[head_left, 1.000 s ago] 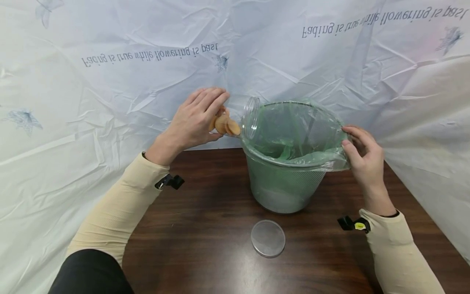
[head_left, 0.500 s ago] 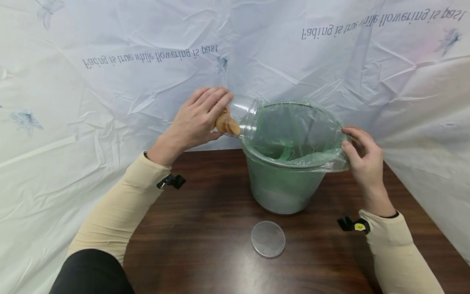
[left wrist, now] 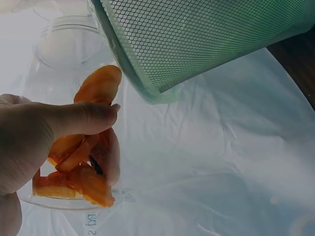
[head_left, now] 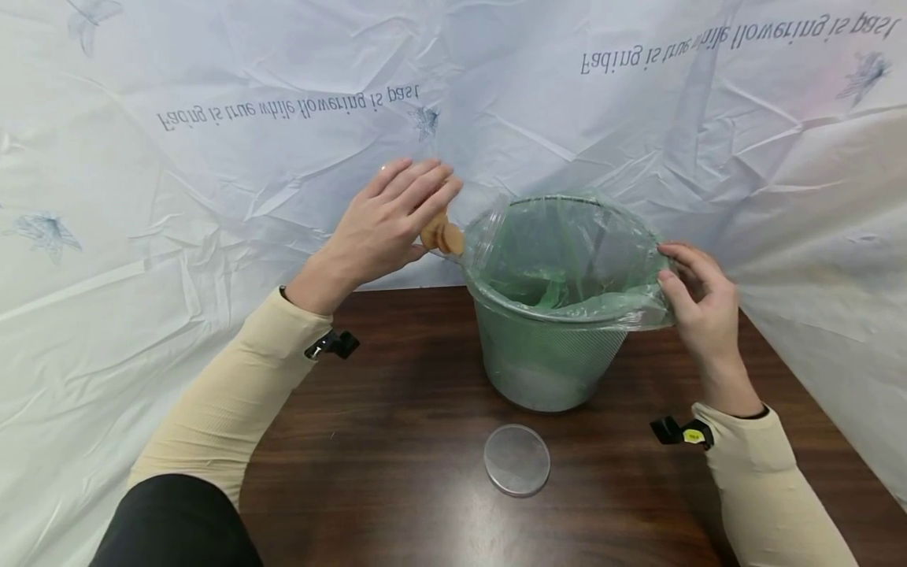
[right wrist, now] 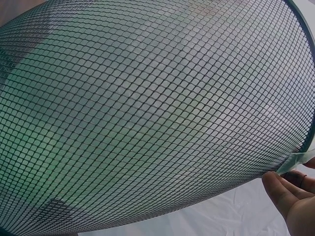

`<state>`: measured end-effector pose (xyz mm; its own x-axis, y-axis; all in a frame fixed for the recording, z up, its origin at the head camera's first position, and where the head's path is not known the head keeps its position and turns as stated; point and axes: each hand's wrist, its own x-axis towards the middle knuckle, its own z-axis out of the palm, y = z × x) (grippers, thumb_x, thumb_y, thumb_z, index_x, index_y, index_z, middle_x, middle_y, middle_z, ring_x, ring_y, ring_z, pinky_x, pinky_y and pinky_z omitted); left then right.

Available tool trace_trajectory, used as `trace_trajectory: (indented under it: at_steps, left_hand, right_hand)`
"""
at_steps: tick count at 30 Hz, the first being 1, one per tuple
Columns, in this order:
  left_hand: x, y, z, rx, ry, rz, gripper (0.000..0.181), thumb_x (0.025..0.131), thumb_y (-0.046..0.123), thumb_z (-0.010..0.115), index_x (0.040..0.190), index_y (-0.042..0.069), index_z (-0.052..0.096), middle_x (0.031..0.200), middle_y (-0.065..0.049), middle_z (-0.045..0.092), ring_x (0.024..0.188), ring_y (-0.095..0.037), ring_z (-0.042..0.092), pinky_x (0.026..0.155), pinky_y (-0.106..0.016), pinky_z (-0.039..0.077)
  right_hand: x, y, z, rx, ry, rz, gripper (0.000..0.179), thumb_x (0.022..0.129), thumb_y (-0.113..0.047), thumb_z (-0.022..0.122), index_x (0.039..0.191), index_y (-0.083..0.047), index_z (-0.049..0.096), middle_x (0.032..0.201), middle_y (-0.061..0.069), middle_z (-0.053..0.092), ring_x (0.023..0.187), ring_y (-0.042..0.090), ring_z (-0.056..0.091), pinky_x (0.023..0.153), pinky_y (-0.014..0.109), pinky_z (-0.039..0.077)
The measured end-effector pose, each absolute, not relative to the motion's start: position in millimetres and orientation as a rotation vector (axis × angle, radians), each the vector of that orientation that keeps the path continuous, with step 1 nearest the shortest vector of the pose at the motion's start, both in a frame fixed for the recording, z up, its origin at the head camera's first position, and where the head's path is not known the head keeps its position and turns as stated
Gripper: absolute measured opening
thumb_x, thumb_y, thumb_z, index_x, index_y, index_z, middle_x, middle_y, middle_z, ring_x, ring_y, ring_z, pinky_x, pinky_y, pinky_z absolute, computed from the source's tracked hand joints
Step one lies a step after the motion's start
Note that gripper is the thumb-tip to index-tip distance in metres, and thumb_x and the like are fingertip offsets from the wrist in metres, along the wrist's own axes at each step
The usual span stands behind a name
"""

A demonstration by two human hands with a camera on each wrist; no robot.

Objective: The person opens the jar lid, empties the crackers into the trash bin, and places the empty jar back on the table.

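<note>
My left hand point(head_left: 390, 224) grips a clear plastic jar point(left wrist: 74, 54), tilted on its side with its mouth at the left rim of a mesh trash bin point(head_left: 549, 362). Several thin orange-brown slices point(left wrist: 101, 86), perhaps dried fruit, lie inside the jar; in the head view the fingers hide part of them. A thin green plastic bag point(head_left: 609, 307) lines the bin and folds over its rim. At the bin's right side my right hand point(head_left: 705, 303) pinches the edge of the bag between thumb and fingers, also seen in the right wrist view.
A round clear lid point(head_left: 517, 460) lies on the dark wooden table point(head_left: 383, 472) in front of the bin. Behind and at both sides hangs a pale plastic sheet point(head_left: 298, 47) with printed lettering. A black rounded shape point(head_left: 177, 524) fills the lower left corner.
The left hand has shifted slightly right and up with the jar, whose mouth now overlaps the bin's left rim a little more. The right hand, bin and lid stay in place.
</note>
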<state>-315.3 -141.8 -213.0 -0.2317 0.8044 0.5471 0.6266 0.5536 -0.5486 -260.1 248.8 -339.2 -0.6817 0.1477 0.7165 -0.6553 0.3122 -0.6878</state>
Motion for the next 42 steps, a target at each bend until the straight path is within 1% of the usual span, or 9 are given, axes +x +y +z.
trace_trajectory:
  at_steps: [5, 10, 17, 23, 26, 31, 36, 40, 42]
  left_hand:
    - [-314.7, -137.5, -210.7, -1.156, -1.923, 0.329, 0.09, 0.064, 0.017, 0.076, 0.142, 0.014, 0.032, 0.143, -0.006, 0.038, 0.133, -0.022, 0.031, 0.112, -0.038, 0.019]
    - [-313.9, -134.8, -208.9, -1.151, -1.901, 0.384, 0.078, 0.072, 0.013, 0.066, 0.142, 0.013, 0.032, 0.142, -0.007, 0.039, 0.132, -0.024, 0.032, 0.111, -0.039, 0.02]
    - [-313.1, -132.0, -205.9, -1.16, -1.912, 0.44, 0.083, 0.069, 0.012, 0.067, 0.143, 0.014, 0.029, 0.144, -0.007, 0.037, 0.133, -0.024, 0.031, 0.112, -0.038, 0.017]
    - [-313.6, -128.9, -203.8, -1.17, -1.89, 0.443, 0.071, 0.075, 0.006, 0.055, 0.142, 0.014, 0.032, 0.143, -0.006, 0.038, 0.132, -0.024, 0.032, 0.112, -0.038, 0.017]
    - [-314.4, -126.5, -202.5, -1.177, -1.877, 0.454, 0.069, 0.076, 0.005, 0.052, 0.142, 0.015, 0.032, 0.143, -0.006, 0.038, 0.132, -0.023, 0.032, 0.112, -0.038, 0.017]
    - [-313.8, -124.5, -201.4, -1.187, -1.863, 0.442, 0.069, 0.076, 0.002, 0.052, 0.141, 0.016, 0.034, 0.142, -0.005, 0.039, 0.132, -0.022, 0.034, 0.112, -0.037, 0.018]
    - [-313.8, -123.7, -201.8, -1.181, -1.839, 0.424, 0.061, 0.082, 0.002, 0.05, 0.14, 0.016, 0.037, 0.141, -0.005, 0.042, 0.131, -0.022, 0.036, 0.112, -0.037, 0.02]
    - [-313.1, -124.2, -201.0, -1.177, -1.848, 0.432, 0.06, 0.083, 0.007, 0.054, 0.14, 0.015, 0.036, 0.141, -0.006, 0.041, 0.13, -0.022, 0.036, 0.112, -0.037, 0.02]
    - [-312.2, -124.6, -199.6, -1.176, -1.869, 0.434, 0.067, 0.079, 0.009, 0.06, 0.141, 0.015, 0.035, 0.142, -0.006, 0.04, 0.132, -0.022, 0.034, 0.112, -0.037, 0.018]
  right_hand:
    - [-261.3, 250.1, -341.3, 0.448, -1.866, 1.45, 0.032, 0.086, 0.0, 0.054, 0.116, 0.01, 0.056, 0.119, 0.015, 0.052, 0.112, 0.016, 0.049, 0.093, 0.019, 0.04]
    - [-257.7, 247.0, -337.4, 0.438, -1.881, 1.436, 0.032, 0.086, -0.001, 0.055, 0.116, 0.009, 0.056, 0.12, 0.016, 0.052, 0.113, 0.016, 0.05, 0.094, 0.02, 0.04]
    - [-247.8, 239.2, -327.9, 0.456, -1.876, 1.441, 0.032, 0.086, 0.0, 0.055, 0.116, 0.011, 0.056, 0.118, 0.018, 0.052, 0.112, 0.016, 0.05, 0.093, 0.019, 0.04]
    - [-247.6, 239.0, -327.8, 0.467, -1.863, 1.453, 0.032, 0.086, 0.001, 0.054, 0.115, 0.012, 0.056, 0.118, 0.017, 0.052, 0.112, 0.016, 0.05, 0.094, 0.02, 0.04]
    - [-247.9, 239.6, -328.4, 0.471, -1.859, 1.453, 0.032, 0.086, 0.001, 0.054, 0.115, 0.012, 0.056, 0.118, 0.017, 0.052, 0.112, 0.016, 0.05, 0.093, 0.02, 0.04]
    - [-253.8, 244.4, -333.5, 0.456, -1.873, 1.443, 0.032, 0.086, 0.001, 0.054, 0.116, 0.011, 0.056, 0.119, 0.017, 0.052, 0.112, 0.016, 0.05, 0.094, 0.019, 0.04]
    - [-259.0, 249.4, -339.8, 0.448, -1.873, 1.443, 0.032, 0.086, 0.001, 0.054, 0.116, 0.01, 0.056, 0.12, 0.017, 0.052, 0.113, 0.016, 0.05, 0.094, 0.02, 0.04]
    - [-259.2, 250.0, -340.6, 0.446, -1.876, 1.443, 0.032, 0.086, 0.0, 0.054, 0.117, 0.01, 0.056, 0.12, 0.016, 0.051, 0.113, 0.016, 0.049, 0.094, 0.02, 0.04]
    - [-258.7, 249.8, -340.0, 0.447, -1.879, 1.44, 0.032, 0.087, 0.0, 0.054, 0.117, 0.01, 0.056, 0.121, 0.016, 0.051, 0.113, 0.016, 0.049, 0.094, 0.019, 0.04]
